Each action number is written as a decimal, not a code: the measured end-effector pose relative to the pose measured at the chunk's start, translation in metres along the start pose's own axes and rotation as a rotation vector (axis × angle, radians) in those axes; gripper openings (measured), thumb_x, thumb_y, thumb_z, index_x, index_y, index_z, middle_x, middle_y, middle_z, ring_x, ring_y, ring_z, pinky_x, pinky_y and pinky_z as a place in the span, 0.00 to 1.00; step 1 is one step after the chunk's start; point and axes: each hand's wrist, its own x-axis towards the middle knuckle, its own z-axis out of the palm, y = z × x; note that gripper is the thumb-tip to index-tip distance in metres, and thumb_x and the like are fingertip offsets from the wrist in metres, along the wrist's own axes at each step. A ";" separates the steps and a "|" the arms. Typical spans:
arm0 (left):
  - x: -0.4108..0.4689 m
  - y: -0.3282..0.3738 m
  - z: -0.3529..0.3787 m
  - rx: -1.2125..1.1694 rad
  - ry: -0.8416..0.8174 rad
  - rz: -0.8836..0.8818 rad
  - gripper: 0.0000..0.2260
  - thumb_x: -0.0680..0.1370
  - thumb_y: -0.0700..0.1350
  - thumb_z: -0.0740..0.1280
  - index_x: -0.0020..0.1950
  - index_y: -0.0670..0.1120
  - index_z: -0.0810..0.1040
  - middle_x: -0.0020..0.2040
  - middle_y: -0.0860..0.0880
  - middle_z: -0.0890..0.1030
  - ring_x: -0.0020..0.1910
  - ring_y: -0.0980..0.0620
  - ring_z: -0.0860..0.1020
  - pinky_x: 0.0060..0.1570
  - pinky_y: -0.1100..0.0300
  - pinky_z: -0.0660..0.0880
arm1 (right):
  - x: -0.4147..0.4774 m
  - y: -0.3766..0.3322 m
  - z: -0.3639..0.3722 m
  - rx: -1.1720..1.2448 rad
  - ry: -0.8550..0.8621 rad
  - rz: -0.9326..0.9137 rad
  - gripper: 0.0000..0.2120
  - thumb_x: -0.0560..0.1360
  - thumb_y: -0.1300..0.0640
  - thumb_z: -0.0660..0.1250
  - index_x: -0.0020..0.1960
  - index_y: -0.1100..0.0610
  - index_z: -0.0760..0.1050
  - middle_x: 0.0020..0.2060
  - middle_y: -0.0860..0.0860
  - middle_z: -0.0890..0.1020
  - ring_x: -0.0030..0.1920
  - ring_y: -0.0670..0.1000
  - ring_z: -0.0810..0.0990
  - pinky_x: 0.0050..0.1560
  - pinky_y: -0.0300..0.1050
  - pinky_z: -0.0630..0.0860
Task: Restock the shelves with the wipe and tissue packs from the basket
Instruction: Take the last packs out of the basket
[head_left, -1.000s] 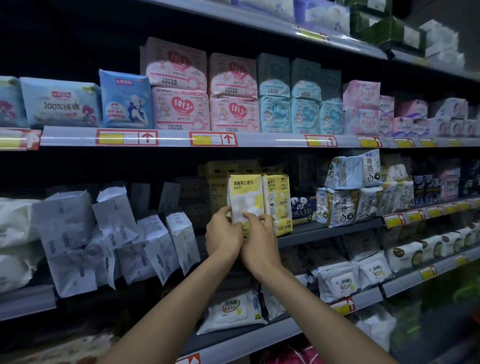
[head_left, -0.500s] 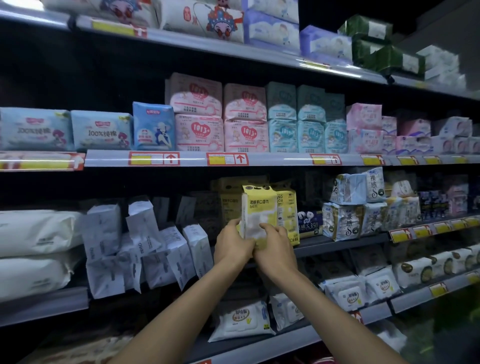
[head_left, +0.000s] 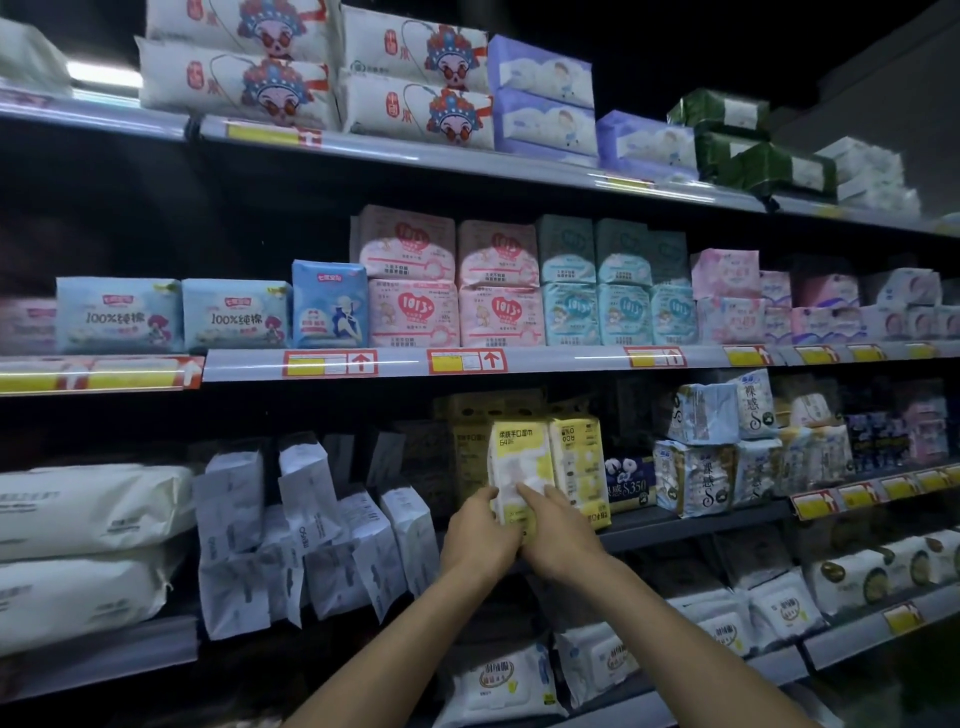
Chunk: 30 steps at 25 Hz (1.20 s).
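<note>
**Yellow pack nearly seated in its row**

Both hands are together on 1 thing. The left hand (head_left: 478, 535) wraps the lower left edge of the yellow wipe pack (head_left: 519, 457). The right hand (head_left: 563, 530) grips its lower right side, with fingers laid across the front. The pack stands upright at the front of the middle shelf (head_left: 701, 522). Its right edge is against a matching yellow pack (head_left: 579, 462) already on display, and more yellow packs sit in the shadow behind. The hands cover its base, so I cannot tell whether it rests on the shelf board or hangs just above it.

Over the last 1 second, little has changed in the grip or the slot. The pack has kept its place against the same neighbour, with the 2 tops about level as before. The bigger change is the view, which has tilted upward. The top shelf, with its white packs printed with opera masks (head_left: 415, 109), now shows.

This suggests the placing step is nearly over: the pack is being steadied and squared, not carried. What seems left is to let go without tipping it. A soft, narrow pack stood on end could lean to its left, towards the slanting white packs (head_left: 317, 519), because no pack visibly presses against that side. The basket is out of view, so I cannot judge how many packs remain.
</note>
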 end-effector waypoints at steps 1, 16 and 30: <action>0.003 -0.002 0.001 -0.002 0.004 -0.011 0.27 0.77 0.41 0.67 0.76 0.51 0.72 0.61 0.48 0.82 0.56 0.48 0.82 0.52 0.54 0.81 | 0.005 -0.002 0.000 -0.043 -0.013 -0.001 0.40 0.77 0.52 0.71 0.84 0.44 0.54 0.82 0.53 0.56 0.76 0.61 0.68 0.69 0.55 0.72; 0.014 -0.010 -0.007 0.003 0.000 -0.017 0.26 0.77 0.36 0.66 0.75 0.48 0.73 0.59 0.46 0.82 0.58 0.46 0.81 0.49 0.59 0.74 | 0.017 -0.012 -0.017 -0.179 -0.071 -0.004 0.37 0.76 0.60 0.66 0.82 0.45 0.60 0.75 0.54 0.70 0.72 0.60 0.73 0.66 0.58 0.77; -0.037 0.000 -0.080 0.195 -0.015 0.138 0.31 0.76 0.45 0.70 0.79 0.49 0.67 0.65 0.47 0.80 0.57 0.47 0.81 0.55 0.50 0.81 | -0.019 -0.050 -0.052 -0.227 -0.074 -0.076 0.39 0.75 0.56 0.67 0.83 0.50 0.57 0.73 0.60 0.68 0.66 0.64 0.76 0.60 0.56 0.79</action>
